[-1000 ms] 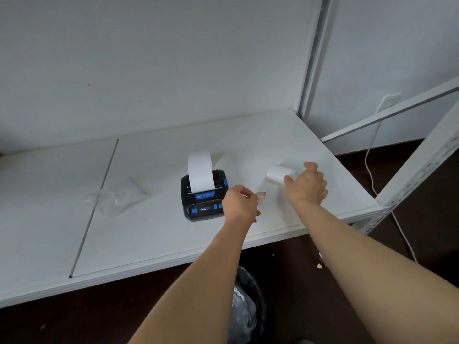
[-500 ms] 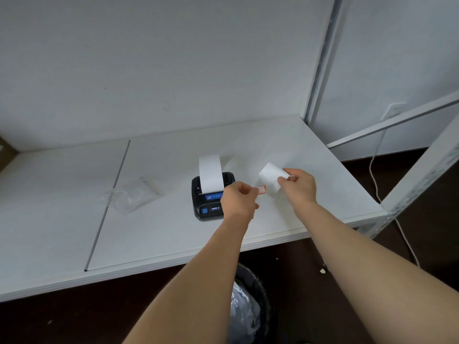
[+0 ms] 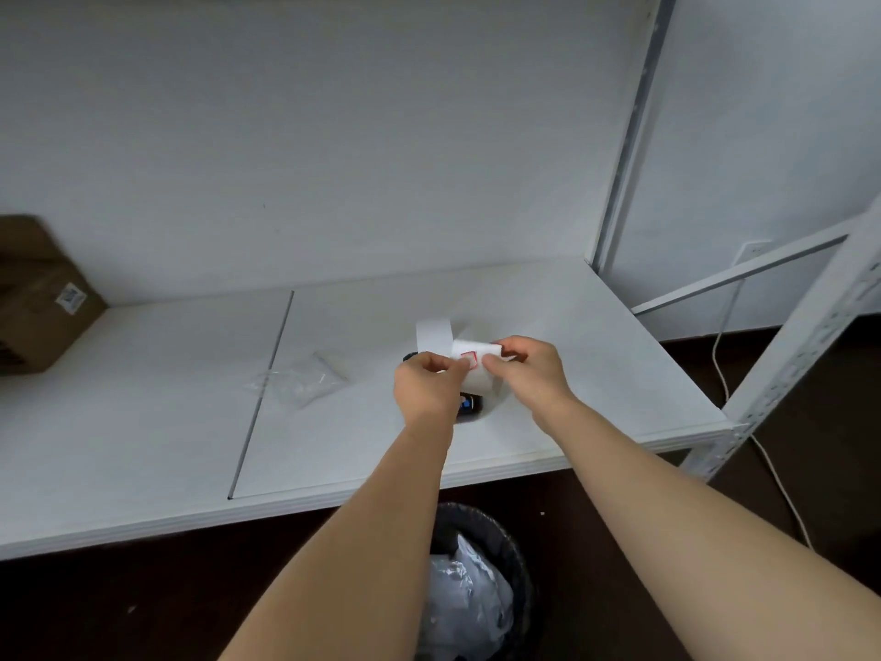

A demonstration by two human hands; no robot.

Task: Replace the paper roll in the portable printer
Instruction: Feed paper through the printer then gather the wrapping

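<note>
A white paper roll (image 3: pixel 478 372) hangs above the shelf between my two hands. My right hand (image 3: pixel 529 374) grips the roll from the right side. My left hand (image 3: pixel 429 385) pinches a small red-edged sticker (image 3: pixel 469 360) at the roll's left face. The black portable printer (image 3: pixel 469 407) with blue buttons sits on the white shelf (image 3: pixel 572 355) just below, mostly hidden by my left hand. A strip of white paper (image 3: pixel 434 337) stands up out of the printer behind my hands.
A crumpled clear plastic bag (image 3: pixel 298 381) lies left of the printer. A brown cardboard box (image 3: pixel 35 298) stands at the shelf's far left. A black bin with a plastic liner (image 3: pixel 476 589) is on the floor under the shelf edge. A white cable (image 3: pixel 743 422) hangs by the right upright.
My right hand lifted the roll off the shelf and carried it left over the printer. My left hand with the red-edged sticker met it at the roll.
</note>
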